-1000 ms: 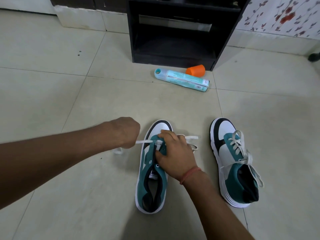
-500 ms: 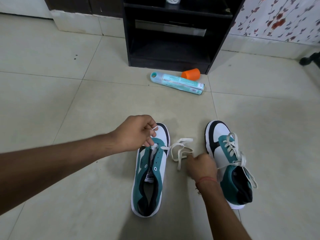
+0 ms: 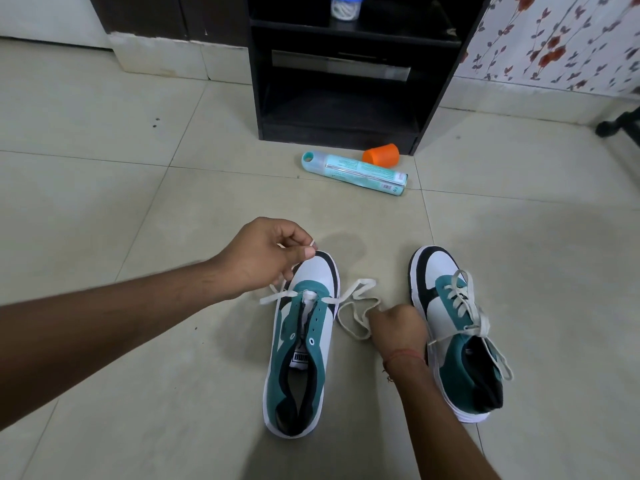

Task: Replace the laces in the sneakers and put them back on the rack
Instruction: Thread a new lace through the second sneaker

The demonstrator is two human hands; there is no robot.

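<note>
Two teal, white and black sneakers stand on the tiled floor. The left sneaker (image 3: 301,344) has a white lace (image 3: 356,306) threaded only through its front eyelets. My left hand (image 3: 266,258) pinches one lace end above the toe. My right hand (image 3: 398,327) rests on the floor between the shoes, fingers closed on the loose looped end of the same lace. The right sneaker (image 3: 457,330) is fully laced. The black rack (image 3: 346,74) stands open at the back.
A teal spray can (image 3: 353,173) lies on its side in front of the rack, with an orange cap (image 3: 381,155) beside it. A small jar (image 3: 344,6) sits on the rack's upper shelf. A dark furniture foot (image 3: 620,124) shows at far right.
My left hand moved from the left side of the shoe to above its toe with the lace end. My right hand left the shoe's tongue and took the loose lace on the floor.
</note>
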